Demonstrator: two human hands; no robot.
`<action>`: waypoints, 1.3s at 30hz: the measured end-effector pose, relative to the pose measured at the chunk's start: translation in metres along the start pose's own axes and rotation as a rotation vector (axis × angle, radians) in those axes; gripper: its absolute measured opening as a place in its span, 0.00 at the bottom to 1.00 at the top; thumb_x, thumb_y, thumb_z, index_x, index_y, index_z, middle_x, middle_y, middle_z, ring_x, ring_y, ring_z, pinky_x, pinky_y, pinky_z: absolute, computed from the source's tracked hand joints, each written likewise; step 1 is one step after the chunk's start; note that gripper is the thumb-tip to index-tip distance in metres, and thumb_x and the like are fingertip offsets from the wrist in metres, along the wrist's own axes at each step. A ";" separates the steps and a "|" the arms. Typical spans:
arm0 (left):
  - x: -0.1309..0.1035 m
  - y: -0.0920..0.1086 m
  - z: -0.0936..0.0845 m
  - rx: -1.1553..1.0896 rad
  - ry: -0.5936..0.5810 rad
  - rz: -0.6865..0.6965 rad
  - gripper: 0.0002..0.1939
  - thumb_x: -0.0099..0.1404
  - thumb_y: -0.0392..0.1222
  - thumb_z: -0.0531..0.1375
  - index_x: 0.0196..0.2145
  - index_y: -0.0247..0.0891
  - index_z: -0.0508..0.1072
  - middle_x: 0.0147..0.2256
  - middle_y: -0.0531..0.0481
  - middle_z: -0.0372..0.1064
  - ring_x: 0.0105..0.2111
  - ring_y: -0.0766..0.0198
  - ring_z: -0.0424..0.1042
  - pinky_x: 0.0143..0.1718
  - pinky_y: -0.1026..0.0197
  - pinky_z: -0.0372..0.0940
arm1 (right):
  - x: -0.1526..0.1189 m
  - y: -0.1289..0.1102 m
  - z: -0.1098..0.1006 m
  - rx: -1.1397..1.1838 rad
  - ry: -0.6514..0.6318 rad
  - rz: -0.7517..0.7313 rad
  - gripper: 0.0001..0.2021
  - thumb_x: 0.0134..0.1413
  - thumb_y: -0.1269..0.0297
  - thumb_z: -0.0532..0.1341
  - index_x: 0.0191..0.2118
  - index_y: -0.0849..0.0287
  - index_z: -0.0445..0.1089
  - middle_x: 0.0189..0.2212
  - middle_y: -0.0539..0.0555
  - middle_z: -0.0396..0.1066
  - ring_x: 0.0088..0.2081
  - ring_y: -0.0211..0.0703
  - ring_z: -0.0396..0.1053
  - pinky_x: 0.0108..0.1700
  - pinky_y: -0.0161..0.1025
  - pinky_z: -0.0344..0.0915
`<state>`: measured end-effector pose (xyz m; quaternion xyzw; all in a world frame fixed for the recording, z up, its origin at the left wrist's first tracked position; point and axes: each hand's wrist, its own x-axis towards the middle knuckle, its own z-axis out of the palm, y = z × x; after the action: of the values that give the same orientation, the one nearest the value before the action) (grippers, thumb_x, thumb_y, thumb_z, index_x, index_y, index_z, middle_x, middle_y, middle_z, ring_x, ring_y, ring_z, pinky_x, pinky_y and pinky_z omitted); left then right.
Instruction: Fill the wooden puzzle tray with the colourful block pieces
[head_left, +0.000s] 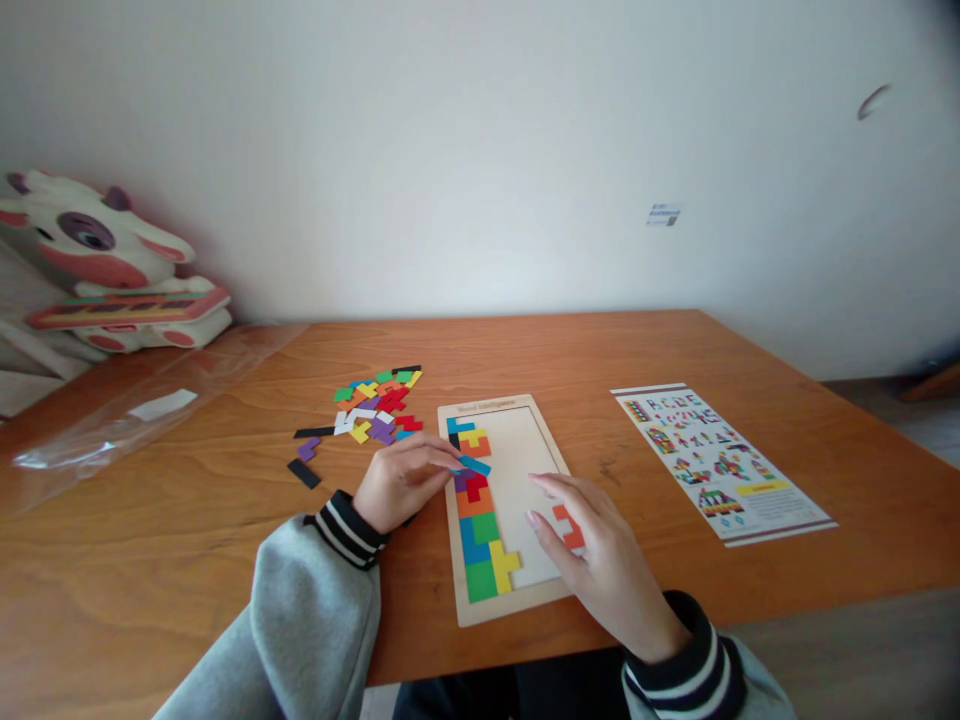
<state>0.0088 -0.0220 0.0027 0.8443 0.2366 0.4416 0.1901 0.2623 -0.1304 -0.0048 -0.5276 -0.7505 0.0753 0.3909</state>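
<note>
A wooden puzzle board lies on the table, with coloured pieces fitted along its left side, among them a green piece and a yellow piece. Over its left edge, my left hand pinches a blue piece between thumb and fingertips. My right hand hovers above the board's right side, thumb and fingers apart, holding nothing. Beside it an orange-red piece shows on the board, partly hidden by that hand.
Loose coloured pieces are heaped left of the board on the wooden table. A printed pattern sheet lies at the right. Clear plastic wrapping and a cow-shaped toy keyboard are at the far left.
</note>
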 end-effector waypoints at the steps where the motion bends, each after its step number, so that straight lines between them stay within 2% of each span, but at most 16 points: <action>1: 0.000 0.003 0.002 -0.041 -0.007 -0.012 0.04 0.67 0.36 0.62 0.36 0.38 0.78 0.37 0.46 0.79 0.37 0.63 0.79 0.40 0.63 0.75 | 0.004 -0.004 0.002 0.029 -0.013 0.005 0.16 0.66 0.63 0.59 0.57 0.53 0.66 0.49 0.56 0.74 0.50 0.47 0.72 0.52 0.46 0.71; 4: 0.000 0.009 0.009 -0.159 -0.049 -0.046 0.02 0.67 0.36 0.63 0.36 0.37 0.77 0.36 0.45 0.80 0.36 0.63 0.80 0.39 0.64 0.75 | 0.016 -0.013 0.009 0.117 -0.031 -0.002 0.16 0.65 0.63 0.60 0.57 0.54 0.65 0.46 0.55 0.75 0.45 0.45 0.73 0.48 0.44 0.72; 7: -0.001 0.011 0.014 -0.220 -0.099 -0.061 0.02 0.67 0.36 0.63 0.37 0.36 0.77 0.36 0.45 0.80 0.36 0.63 0.80 0.39 0.64 0.75 | 0.026 -0.018 0.014 0.188 -0.047 -0.062 0.11 0.65 0.65 0.60 0.52 0.53 0.70 0.43 0.54 0.76 0.42 0.44 0.74 0.47 0.44 0.72; 10: -0.002 0.009 0.016 -0.223 -0.129 -0.045 0.03 0.66 0.36 0.64 0.38 0.38 0.77 0.37 0.46 0.79 0.38 0.63 0.79 0.42 0.62 0.74 | 0.033 -0.020 0.013 0.251 -0.044 -0.100 0.05 0.65 0.65 0.61 0.44 0.54 0.73 0.39 0.53 0.76 0.43 0.43 0.74 0.47 0.42 0.71; 12: -0.004 0.008 0.016 -0.183 -0.135 -0.034 0.06 0.66 0.37 0.65 0.41 0.39 0.77 0.38 0.46 0.79 0.39 0.63 0.78 0.43 0.62 0.74 | 0.038 -0.017 0.010 0.312 -0.065 -0.086 0.05 0.66 0.65 0.60 0.43 0.54 0.73 0.41 0.53 0.77 0.45 0.43 0.74 0.49 0.42 0.71; 15: -0.006 0.005 0.017 -0.052 -0.112 -0.062 0.11 0.65 0.40 0.66 0.45 0.39 0.76 0.40 0.46 0.79 0.41 0.61 0.78 0.44 0.60 0.74 | 0.051 -0.005 0.004 0.410 -0.078 0.045 0.06 0.68 0.63 0.58 0.45 0.54 0.71 0.42 0.54 0.78 0.42 0.41 0.76 0.46 0.40 0.73; 19: -0.006 0.001 0.016 0.105 -0.104 -0.063 0.10 0.67 0.40 0.63 0.46 0.39 0.76 0.43 0.45 0.78 0.43 0.60 0.77 0.47 0.58 0.74 | 0.072 0.019 0.005 0.573 0.035 0.192 0.12 0.67 0.54 0.56 0.49 0.55 0.67 0.40 0.55 0.76 0.41 0.44 0.77 0.45 0.43 0.75; 23: -0.006 -0.003 0.015 0.178 -0.146 -0.039 0.08 0.69 0.39 0.60 0.45 0.40 0.77 0.44 0.45 0.77 0.44 0.60 0.76 0.48 0.57 0.73 | 0.081 0.036 0.025 0.697 0.077 0.329 0.22 0.66 0.47 0.54 0.58 0.53 0.61 0.41 0.55 0.72 0.31 0.40 0.77 0.38 0.41 0.77; 26: -0.006 -0.003 0.015 0.202 -0.163 -0.042 0.08 0.69 0.39 0.59 0.45 0.40 0.77 0.45 0.45 0.76 0.44 0.60 0.76 0.48 0.57 0.73 | 0.077 0.041 0.042 0.733 0.113 0.392 0.25 0.61 0.48 0.60 0.59 0.53 0.59 0.43 0.54 0.70 0.28 0.38 0.76 0.34 0.40 0.77; 28: -0.006 -0.003 0.016 0.216 -0.169 -0.044 0.08 0.70 0.39 0.59 0.45 0.40 0.76 0.45 0.45 0.76 0.45 0.60 0.76 0.48 0.57 0.73 | 0.072 0.042 0.048 0.734 0.105 0.407 0.23 0.59 0.50 0.63 0.55 0.54 0.61 0.42 0.53 0.71 0.29 0.38 0.76 0.34 0.40 0.77; 31: -0.007 -0.003 0.017 0.243 -0.166 -0.053 0.08 0.70 0.40 0.59 0.45 0.40 0.76 0.45 0.44 0.76 0.45 0.60 0.76 0.49 0.56 0.73 | 0.068 0.043 0.047 0.710 0.049 0.374 0.18 0.58 0.54 0.64 0.51 0.55 0.66 0.39 0.54 0.74 0.32 0.40 0.76 0.37 0.40 0.77; 35: -0.008 -0.004 0.018 0.271 -0.165 -0.065 0.09 0.71 0.40 0.58 0.46 0.40 0.75 0.46 0.44 0.75 0.46 0.59 0.75 0.49 0.56 0.72 | 0.069 0.041 0.039 0.581 0.009 0.240 0.14 0.64 0.57 0.59 0.51 0.54 0.73 0.44 0.56 0.76 0.39 0.41 0.76 0.41 0.39 0.75; 39: -0.010 -0.006 0.019 0.311 -0.166 -0.062 0.11 0.71 0.41 0.57 0.48 0.40 0.75 0.48 0.43 0.74 0.47 0.58 0.75 0.50 0.54 0.72 | 0.070 0.037 0.038 0.508 -0.026 0.133 0.14 0.64 0.60 0.59 0.52 0.54 0.73 0.44 0.55 0.77 0.41 0.40 0.75 0.43 0.38 0.73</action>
<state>0.0185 -0.0252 -0.0168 0.8894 0.3114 0.3225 0.0896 0.2543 -0.0439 -0.0147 -0.4597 -0.6760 0.2937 0.4955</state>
